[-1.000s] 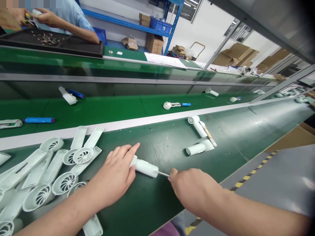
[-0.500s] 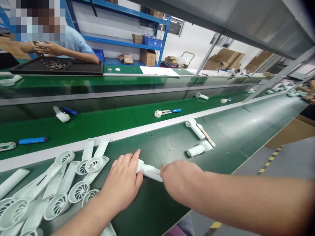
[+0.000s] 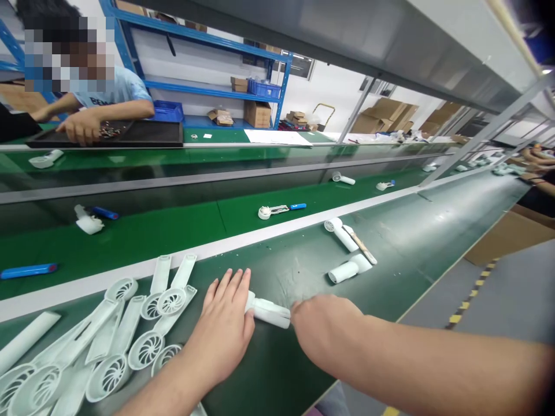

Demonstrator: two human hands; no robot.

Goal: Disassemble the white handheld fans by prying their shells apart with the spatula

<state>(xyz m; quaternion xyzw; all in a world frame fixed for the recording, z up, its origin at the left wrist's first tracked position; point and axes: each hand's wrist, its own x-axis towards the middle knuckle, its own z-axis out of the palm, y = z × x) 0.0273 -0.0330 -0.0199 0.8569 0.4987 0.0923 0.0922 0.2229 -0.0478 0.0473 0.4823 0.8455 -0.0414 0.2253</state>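
Note:
A pale green-white handheld fan [image 3: 271, 312] lies on the dark green worktop, its head mostly covered by my left hand [image 3: 228, 318]. The fingers of that hand lie together over the head, and the thumb presses near the neck. At the handle's open end is my right hand [image 3: 323, 326], closed with the knuckles up. Its fingertips are hidden, so I cannot tell what is in them. Left of my left hand sits a pile of fan shell halves [image 3: 108, 370] with slotted round grilles.
Two fans [image 3: 347, 268] lie beyond my right hand, a tan stick-like tool [image 3: 359, 245] against one. A green conveyor belt [image 3: 195, 225] carries fan parts with blue batteries [image 3: 104, 212]. Across it, a co-worker reaches into a black tray [image 3: 147, 134]. A metal shelf [image 3: 411, 58] hangs overhead.
The parts on the belt have moved left. More of the handle's end shows beside my right hand. The co-worker's raised hands have parted, one lowering into the tray. The camera view has shifted slightly.

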